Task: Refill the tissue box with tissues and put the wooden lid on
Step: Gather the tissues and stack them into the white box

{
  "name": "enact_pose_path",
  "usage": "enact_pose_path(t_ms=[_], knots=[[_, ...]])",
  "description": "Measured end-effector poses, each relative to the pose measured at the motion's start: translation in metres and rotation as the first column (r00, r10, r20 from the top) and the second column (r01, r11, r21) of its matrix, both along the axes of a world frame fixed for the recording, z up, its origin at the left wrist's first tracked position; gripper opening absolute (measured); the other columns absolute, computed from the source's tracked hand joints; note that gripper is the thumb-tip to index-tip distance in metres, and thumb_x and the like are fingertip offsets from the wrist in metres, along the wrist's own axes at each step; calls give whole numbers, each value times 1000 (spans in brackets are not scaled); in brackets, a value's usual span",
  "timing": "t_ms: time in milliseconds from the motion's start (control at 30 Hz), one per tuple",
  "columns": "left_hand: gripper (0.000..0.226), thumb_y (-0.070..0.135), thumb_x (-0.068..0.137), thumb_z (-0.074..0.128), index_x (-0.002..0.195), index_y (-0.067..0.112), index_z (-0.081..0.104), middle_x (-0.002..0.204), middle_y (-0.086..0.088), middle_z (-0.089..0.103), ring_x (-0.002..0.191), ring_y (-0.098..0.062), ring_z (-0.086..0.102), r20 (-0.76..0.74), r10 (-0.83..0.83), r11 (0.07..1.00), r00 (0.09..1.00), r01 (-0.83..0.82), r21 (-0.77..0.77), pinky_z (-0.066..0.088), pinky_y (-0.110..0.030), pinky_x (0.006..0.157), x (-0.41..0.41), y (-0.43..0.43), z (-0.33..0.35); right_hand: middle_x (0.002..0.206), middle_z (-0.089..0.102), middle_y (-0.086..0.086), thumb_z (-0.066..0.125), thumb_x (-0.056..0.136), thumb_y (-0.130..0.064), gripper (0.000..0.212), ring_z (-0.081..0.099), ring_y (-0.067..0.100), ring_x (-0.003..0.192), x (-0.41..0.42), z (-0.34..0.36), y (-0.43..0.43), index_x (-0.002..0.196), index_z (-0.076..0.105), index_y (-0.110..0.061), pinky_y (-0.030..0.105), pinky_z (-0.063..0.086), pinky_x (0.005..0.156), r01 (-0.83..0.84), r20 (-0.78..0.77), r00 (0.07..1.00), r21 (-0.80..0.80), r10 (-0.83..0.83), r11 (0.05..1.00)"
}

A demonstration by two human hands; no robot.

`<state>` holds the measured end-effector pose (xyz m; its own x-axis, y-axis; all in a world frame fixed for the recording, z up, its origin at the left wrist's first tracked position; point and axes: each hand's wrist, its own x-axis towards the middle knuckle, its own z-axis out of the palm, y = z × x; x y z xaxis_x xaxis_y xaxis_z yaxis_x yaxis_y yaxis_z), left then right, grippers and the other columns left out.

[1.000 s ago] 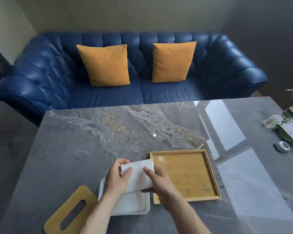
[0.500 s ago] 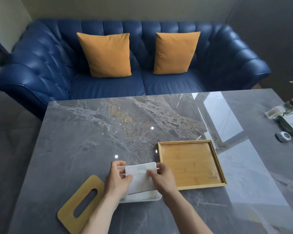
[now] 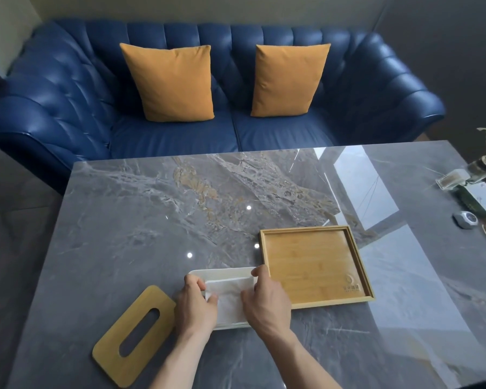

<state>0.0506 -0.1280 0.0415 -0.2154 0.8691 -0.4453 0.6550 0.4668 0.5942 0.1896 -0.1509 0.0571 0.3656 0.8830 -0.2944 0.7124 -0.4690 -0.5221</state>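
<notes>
The white tissue box [image 3: 222,273] lay open on the grey marble desk [image 3: 152,220], close to the person, so both hands could work inside it without a reach. The stack of tissues [image 3: 229,299] sat down in the box, its far edge just short of the far wall. The left hand [image 3: 197,303] gripped the stack's left edge, thumb on top and fingers curled round the side; the right hand [image 3: 265,300] clamped the right edge the same way, with its forefinger up at the far right corner of the box. Holding the 2 short edges likely kept the soft stack square while it was seated, since tissue sags if pinched in 1 spot.

The wooden lid [image 3: 135,332], with its long slot, lay flat on the desk just left of the box, angled, apart from it and within easy reach of the left hand for the closing step. The wooden tray [image 3: 314,268] sat immediately right of the box, bare inside. The refill looked nearly done; the lid was not yet on.
</notes>
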Motion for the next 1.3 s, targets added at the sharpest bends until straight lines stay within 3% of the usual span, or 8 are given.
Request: enact_pose_path(t_ms=[133,233,367,500,667,833,967,1300], knots=[[25,11,83,69,86,24,48,94,3,63,80,-23,61,-2,-44,999,999,44,-10,47,-32,68,0,-2,-4,91,71,3,51,86,-20,26,63,30,82,-3,1,-2,112,46,-20,36,39,60,-88,178,980,-33,92,996],[28,10,82,70,91,27,51,102,6,64,85,-22,62,-11,-72,997,997,71,-11,48,-31,70,1,-5,-6,84,69,1,47,85,-16,25,48,28,67,-2,-1,-1,109,44,-19,35,33,54,-112,224,966,-75,127,991],[32,9,83,67,97,30,49,111,5,63,86,-20,59,-38,-92,996,995,91,-16,45,-30,67,3,-8,-8,81,68,1,46,84,-12,25,47,28,62,-2,-4,2,107,46,-19,36,26,46,-147,264,950,-85,165,985],[33,10,85,64,109,27,49,120,3,57,89,-21,56,-103,-126,991,987,121,-57,41,-30,70,6,-11,-9,88,68,1,51,86,-13,26,63,31,73,0,-9,3,110,49,-21,34,34,54,-195,264,940,-107,217,975],[42,14,87,65,122,27,46,127,3,55,106,-22,60,-145,-185,981,972,174,-86,46,-30,74,7,-13,-9,96,68,-1,56,87,-16,27,65,29,81,5,-12,3,113,50,-22,34,36,57,-228,248,937,-95,245,969],[44,17,88,66,125,29,45,126,1,56,106,-25,60,-162,-193,979,968,179,-97,50,-34,80,3,-13,-6,74,67,-5,76,67,-20,27,52,25,73,12,-23,-5,89,61,-23,36,41,62,-296,356,888,-38,290,954],[40,19,91,62,128,27,48,126,1,60,110,-25,59,-160,-187,981,969,176,-81,47,-33,82,2,-13,-6,74,67,-5,72,63,-19,22,53,26,80,18,-33,-9,82,61,-21,37,38,74,-366,385,860,6,336,930],[39,17,93,58,130,27,51,128,0,62,112,-23,59,-79,-142,985,987,133,-110,47,-32,88,2,-11,-9,79,65,-4,55,80,-30,14,55,26,75,16,-42,-13,90,63,-23,36,42,68,-419,329,850,-54,412,906]])
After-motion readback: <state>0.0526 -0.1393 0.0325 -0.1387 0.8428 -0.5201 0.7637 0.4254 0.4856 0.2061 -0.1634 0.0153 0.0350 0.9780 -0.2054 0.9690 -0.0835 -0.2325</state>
